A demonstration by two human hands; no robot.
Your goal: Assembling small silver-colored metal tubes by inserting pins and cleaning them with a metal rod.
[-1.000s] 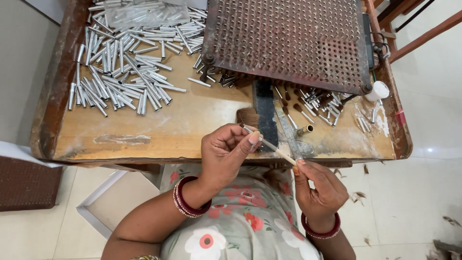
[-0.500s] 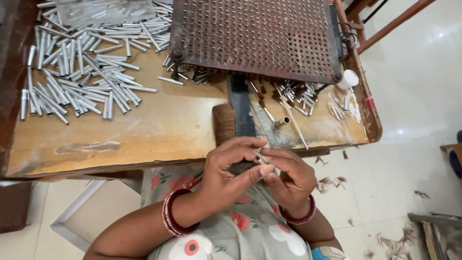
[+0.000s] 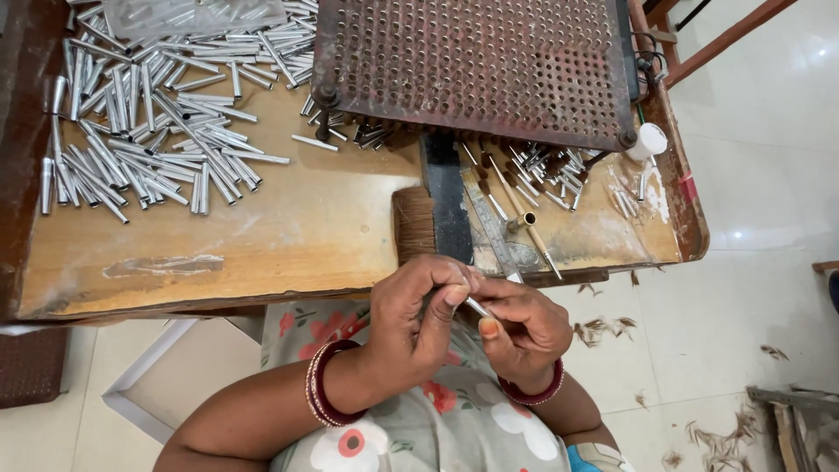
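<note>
left hand [image 3: 418,316]: fingers pinched together on one small metal tube [image 3: 477,307], held over the lap, just off the near edge of the counter [image 3: 262,253]
right hand [image 3: 523,325]: closed on the other end of the same tube, thumb up, fingertips touching the left hand's
tube in hand: only a short bright bit shows between the fingers; cannot tell what is being done to it
near counter edge: brush [image 3: 414,223] with dark handle, metal ruler [image 3: 492,229] beside it, thin stick with brass tip [image 3: 528,225]
middle, right side: small scatter of short tubes [image 3: 546,173] under the rack edge, white cap [image 3: 648,140] near the counter rim
far left: big loose pile of silver tubes [image 3: 140,131], spread flat, well apart from the hands
far: perforated rusty rack [image 3: 476,65], raised on legs; holes look empty from this angle
progress, judged: one piece in work, large pile untouched, rack not visibly filled; reads as early, most left to do
floor: shavings [image 3: 603,328] scattered right of the person
</note>
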